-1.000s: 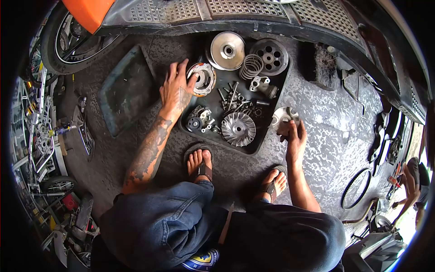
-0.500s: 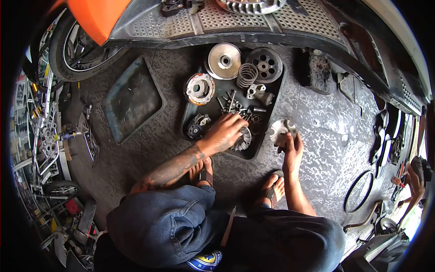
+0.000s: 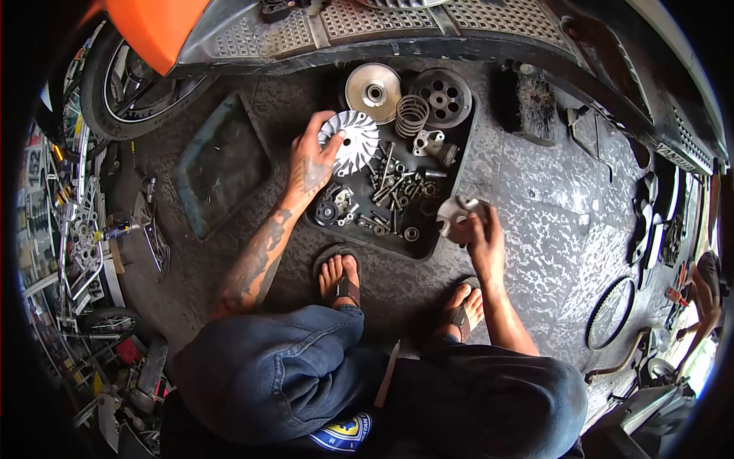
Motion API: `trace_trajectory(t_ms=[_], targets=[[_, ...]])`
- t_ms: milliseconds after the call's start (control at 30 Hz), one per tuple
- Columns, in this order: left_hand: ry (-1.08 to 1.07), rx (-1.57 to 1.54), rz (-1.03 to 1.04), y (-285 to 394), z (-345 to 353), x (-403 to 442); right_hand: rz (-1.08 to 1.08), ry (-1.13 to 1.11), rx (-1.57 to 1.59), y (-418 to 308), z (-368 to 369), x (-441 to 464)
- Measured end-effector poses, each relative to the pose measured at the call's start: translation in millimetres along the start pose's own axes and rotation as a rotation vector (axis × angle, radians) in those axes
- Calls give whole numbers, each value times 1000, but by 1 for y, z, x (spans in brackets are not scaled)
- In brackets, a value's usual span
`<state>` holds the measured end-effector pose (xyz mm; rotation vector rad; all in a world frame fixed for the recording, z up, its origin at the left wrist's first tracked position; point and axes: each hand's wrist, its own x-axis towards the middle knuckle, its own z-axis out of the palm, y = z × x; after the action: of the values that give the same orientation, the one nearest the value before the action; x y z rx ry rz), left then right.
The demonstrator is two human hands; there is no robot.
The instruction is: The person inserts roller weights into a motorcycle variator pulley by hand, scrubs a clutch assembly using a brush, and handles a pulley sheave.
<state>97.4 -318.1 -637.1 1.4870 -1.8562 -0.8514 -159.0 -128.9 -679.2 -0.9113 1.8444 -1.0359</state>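
My left hand (image 3: pixel 312 159) grips a silvery finned pulley disc (image 3: pixel 362 150) by its left edge, holding it up over the tray's left side. Behind the disc and hand, the round clutch is hidden. In my right hand (image 3: pixel 486 239) is a flat metal plate with notched edges (image 3: pixel 451 211), pinched beside the tray's lower right. The black tray (image 3: pixel 425 269) holds a heap of bolts and small parts (image 3: pixel 399 187), a coil spring (image 3: pixel 413 115), a shiny round bell (image 3: pixel 373 90), a dark disc with holes (image 3: pixel 439 99) and a metal bracket (image 3: pixel 432 144).
A scooter with a ribbed footboard (image 3: pixel 375 29) spans the top. To the left lie a dark panel (image 3: pixel 225 168), a wheel (image 3: pixel 90 84) and piled parts. A black brush-like block (image 3: pixel 535 115) and a drive belt (image 3: pixel 610 314) lie right. Another person's limb (image 3: pixel 707 294) shows at the right edge.
My left hand has lifted the finned disc from the tray's lower part and moved it up and left. My right hand has shifted slightly left with the notched plate.
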Motion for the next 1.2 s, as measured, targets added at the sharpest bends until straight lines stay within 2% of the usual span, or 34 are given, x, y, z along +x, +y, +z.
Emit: trace_trajectory(t_ms=[33, 167, 233, 267, 367, 500, 533, 567, 600, 633, 700, 767, 833, 900, 967, 1000, 1033, 1100, 1133, 1200], targets=[[-2, -5, -1, 0, 4, 1, -53, -40, -65, -10, 2, -4], [-123, 55, 6, -1, 19, 10, -7, -162, -183, -34, 18, 5], [-130, 63, 55, -2, 26, 11, -157, -156, -318, -34, 29, 15], [-99, 58, 151, -7, 30, 14, -276, -129, -285, -28, 36, 22], [-80, 291, 209, -15, 32, 15, -244, -151, -352, -31, 51, 36], [-130, 417, 216, -18, 28, 17, -76, -165, -490, -38, 64, 47], [-142, 455, 217, -22, 29, 16, -78, -159, -494, -33, 67, 47], [-153, 492, 219, -25, 30, 16, -201, -88, -404, -25, 70, 45], [-167, 479, 229, -24, 27, 15, -327, -18, -311, -22, 71, 43], [-130, 434, 271, -19, 23, 15, -335, -12, -314, -27, 70, 38], [-103, 333, 239, -3, 14, 14, -275, 18, -203, -36, 63, 27], [57, 104, 277, 0, 9, 29, -291, 77, -237, -34, 59, 19], [144, 64, 299, -2, 9, 54, -240, 74, -133, -38, 55, 7], [97, 8, 263, -11, 13, 77, -252, 88, -167, -44, 52, -5], [119, 124, 499, -35, 25, 101, -170, 22, -182, -52, 47, -16], [160, 113, 498, -35, 26, 108, -155, 20, -108, -43, 45, -19], [107, 3, 374, -21, 17, 105, -99, 3, -123, -45, 41, -24], [100, 66, 350, -22, 3, 107, -48, 1, -106, -49, 36, -33], [29, 27, 250, -31, -1, 109, -46, -26, -100, -44, 33, -33], [18, -33, 126, -60, 2, 110, -21, -39, -106, -42, 30, -38]])
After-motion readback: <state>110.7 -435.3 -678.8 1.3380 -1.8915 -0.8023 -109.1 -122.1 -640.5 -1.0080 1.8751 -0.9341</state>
